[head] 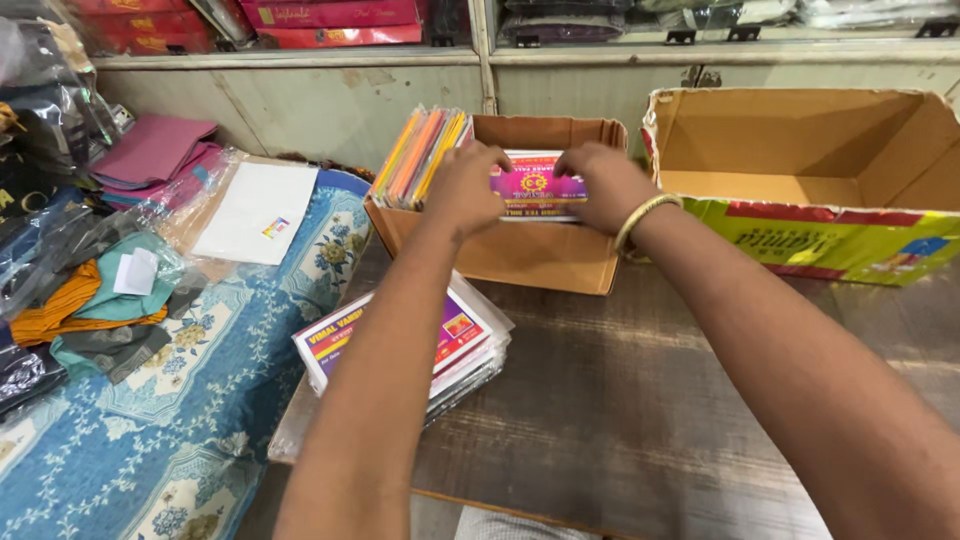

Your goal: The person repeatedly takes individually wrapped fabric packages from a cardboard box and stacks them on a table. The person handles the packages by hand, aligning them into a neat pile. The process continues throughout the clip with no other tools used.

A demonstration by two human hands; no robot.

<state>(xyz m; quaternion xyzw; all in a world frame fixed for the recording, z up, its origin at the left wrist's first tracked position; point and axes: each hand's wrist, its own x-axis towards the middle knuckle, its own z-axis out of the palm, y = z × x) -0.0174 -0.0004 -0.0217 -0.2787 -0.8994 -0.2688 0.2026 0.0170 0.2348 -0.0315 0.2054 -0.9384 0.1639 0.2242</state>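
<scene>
Left hand: my left hand [465,188] is curled over the front left corner of the pink packet [537,186], fingers bent down on its top edge, gripping it.
Right hand: my right hand [602,183] grips the same packet at its right end, fingers hooked over the edge; a gold bangle [643,216] sits on that wrist.
Pink packet: it lies flat in the top of the small cardboard box [520,250], held between both my hands, with a round yellow emblem on its face.
Small cardboard box: it stands open near the far edge of the worktop [640,400], about the middle of that edge.
Upright packets: a row of flat packets [420,155] in yellow, orange and pink stands on edge in the left part of the same box, just beside my left hand.
Stack of packets: a pile of clear-wrapped packets [470,340] with a purple and red card on top lies on the worktop in front of the small box, under my left forearm.
Big box: a larger open cardboard box [810,170], with a green and red printed side, sits at the far right corner of the worktop, next to the small one.
Blue cloth: a blue flowered cloth [180,420] covers the surface off the left edge of the worktop, with folded fabrics [110,300] and a white sheet in plastic [255,210] lying on it.
</scene>
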